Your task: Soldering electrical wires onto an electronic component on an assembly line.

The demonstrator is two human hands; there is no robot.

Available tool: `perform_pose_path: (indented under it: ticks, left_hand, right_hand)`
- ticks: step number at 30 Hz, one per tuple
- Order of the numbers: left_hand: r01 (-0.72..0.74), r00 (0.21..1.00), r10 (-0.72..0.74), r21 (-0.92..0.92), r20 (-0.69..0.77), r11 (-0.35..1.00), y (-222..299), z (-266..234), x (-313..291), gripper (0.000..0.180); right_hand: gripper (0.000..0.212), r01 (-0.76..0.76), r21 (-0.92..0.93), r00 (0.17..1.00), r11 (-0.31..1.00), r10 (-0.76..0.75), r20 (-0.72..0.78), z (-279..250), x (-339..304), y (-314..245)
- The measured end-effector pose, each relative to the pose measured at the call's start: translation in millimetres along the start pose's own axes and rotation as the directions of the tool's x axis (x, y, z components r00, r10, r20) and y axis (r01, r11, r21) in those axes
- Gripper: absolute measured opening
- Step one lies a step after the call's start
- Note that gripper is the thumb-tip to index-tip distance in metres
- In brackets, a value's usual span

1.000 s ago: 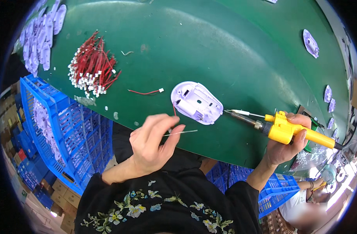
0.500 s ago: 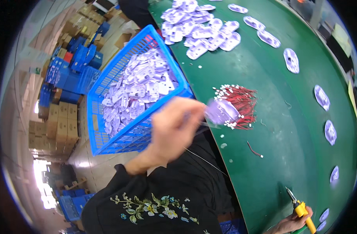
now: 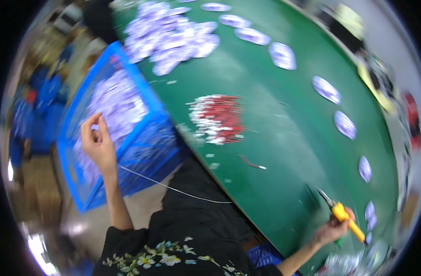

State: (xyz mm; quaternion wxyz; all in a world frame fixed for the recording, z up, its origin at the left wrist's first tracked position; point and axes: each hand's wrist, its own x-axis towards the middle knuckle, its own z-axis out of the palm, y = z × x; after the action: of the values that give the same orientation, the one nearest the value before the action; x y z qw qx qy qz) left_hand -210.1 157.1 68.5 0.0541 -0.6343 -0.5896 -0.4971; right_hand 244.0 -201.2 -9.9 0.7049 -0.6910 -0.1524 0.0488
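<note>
My left hand [image 3: 99, 145] is raised over the blue plastic basket [image 3: 148, 131], its fingers curled toward the thumb. Whatever they pinch, if anything, does not show. Beneath it lies a heap of pale purple plastic parts [image 3: 118, 103]. A thin white wire [image 3: 173, 189] runs from beside my left wrist to the table edge; its end near the hand is hidden. At the lower right my right hand [image 3: 335, 228] grips a soldering iron [image 3: 341, 212] by its yellow handle, with the metal tip pointing up and left above the table.
On the green table [image 3: 275, 152] lies a bundle of red wires with white connectors [image 3: 217, 119], with one loose red wire [image 3: 253, 163] nearby. A pile of purple parts [image 3: 169, 39] sits at the far left. More purple parts [image 3: 344, 124] form a curved row along the right.
My left hand has moved left from the table edge to over the basket. The purple part it held no longer shows in it. The whole view has shifted; my right hand still holds the soldering iron.
</note>
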Motion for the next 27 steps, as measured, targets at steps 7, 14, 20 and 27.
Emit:
perform_pose_path:
  ticks: [7, 14, 20, 27]
  left_hand:
    - [-0.151, 0.638, 0.584, -0.662, 0.501, 0.734, 237.2, 157.9, -58.5, 0.016]
    - [-0.316, 0.26, 0.817, -0.754, 0.514, 0.575, 382.0, 274.0, -164.2, 0.025]
    - [-0.233, 0.15, 0.845, -0.813, 0.513, 0.534, 371.6, 255.0, -166.0, 0.02]
    - [-0.26, -0.091, 0.819, -0.807, 0.567, 0.53, 264.2, 138.7, -114.5, 0.021]
  right_hand:
    - [0.034, 0.132, 0.014, 0.984, 0.991, -0.13, -0.122, 12.3, -3.1, -28.3]
    - [0.031, 0.212, -0.026, 0.949, 0.977, -0.212, -0.235, 12.0, 9.1, -31.7]
    - [0.032, 0.211, -0.048, 0.933, 0.976, -0.215, -0.288, 9.7, 5.1, -38.4]
    - [0.04, 0.18, 0.047, 0.974, 0.983, -0.171, -0.148, 18.5, -9.2, -36.0]
